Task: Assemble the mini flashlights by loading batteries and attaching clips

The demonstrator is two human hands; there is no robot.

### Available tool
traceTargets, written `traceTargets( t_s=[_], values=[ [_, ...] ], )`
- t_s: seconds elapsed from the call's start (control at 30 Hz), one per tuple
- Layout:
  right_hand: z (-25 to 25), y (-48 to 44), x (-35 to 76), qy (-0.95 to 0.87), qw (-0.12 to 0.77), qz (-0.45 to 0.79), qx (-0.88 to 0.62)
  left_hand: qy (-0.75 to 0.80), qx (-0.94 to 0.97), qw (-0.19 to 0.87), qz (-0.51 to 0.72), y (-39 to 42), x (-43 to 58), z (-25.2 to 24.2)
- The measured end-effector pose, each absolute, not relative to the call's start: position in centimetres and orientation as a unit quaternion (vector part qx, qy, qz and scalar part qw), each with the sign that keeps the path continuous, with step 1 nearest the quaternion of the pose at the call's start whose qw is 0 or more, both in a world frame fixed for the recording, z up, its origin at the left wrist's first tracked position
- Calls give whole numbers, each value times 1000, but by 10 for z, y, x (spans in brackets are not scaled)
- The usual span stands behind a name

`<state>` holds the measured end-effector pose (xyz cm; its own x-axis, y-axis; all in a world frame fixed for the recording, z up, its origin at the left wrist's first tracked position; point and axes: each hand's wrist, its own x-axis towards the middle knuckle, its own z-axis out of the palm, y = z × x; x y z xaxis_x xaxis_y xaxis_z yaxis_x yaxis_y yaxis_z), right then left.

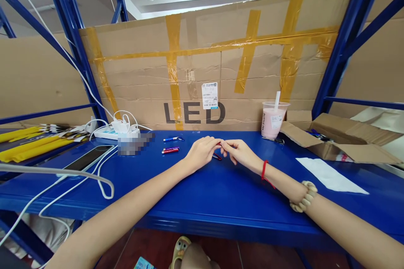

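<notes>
My left hand (202,153) and my right hand (238,151) meet over the middle of the blue table, fingertips pinched together. Between them shows a bit of a small red shiny piece (218,144), mostly hidden by the fingers. Just below the hands, a short dark-red pen-like piece (217,156) lies on the tabletop. To the left of my left hand are a short blue metallic tube with a dark end (172,139) and a red-and-purple tube-like pair (170,150). A red string and a beaded bracelet circle my right arm.
A pink drink cup (274,119) with a straw stands back right, near an open cardboard box (334,136) and a white paper sheet (331,175). On the left are a phone (86,159), a power strip (107,132) and white cables. Taped cardboard (202,63) walls the back.
</notes>
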<state>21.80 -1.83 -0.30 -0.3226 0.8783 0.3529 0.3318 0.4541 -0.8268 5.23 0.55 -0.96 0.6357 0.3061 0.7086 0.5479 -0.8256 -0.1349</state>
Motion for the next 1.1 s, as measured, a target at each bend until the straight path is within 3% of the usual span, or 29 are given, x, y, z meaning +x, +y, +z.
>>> traceTargets(
  t_s=[0.43, 0.6, 0.7, 0.83, 1.1],
  values=[
    [-2, -12, 224, -753, 391, 294, -440, -261, -903, 22, -341, 3, 52, -3],
    [-2, -14, 227, -759, 372, 131, -518, -355, -843, -86, -395, 11, 56, -11],
    [-5, -16, 226, -803, 315, 26, -505, -402, -784, -161, -444, 14, 58, -12],
    [-12, -16, 221, -843, 252, 2, -475, -427, -759, -185, -455, 16, 58, -13],
    [-12, -2, 235, -783, 299, -61, -542, -435, -740, -203, -471, 19, 57, -17]
  ],
)
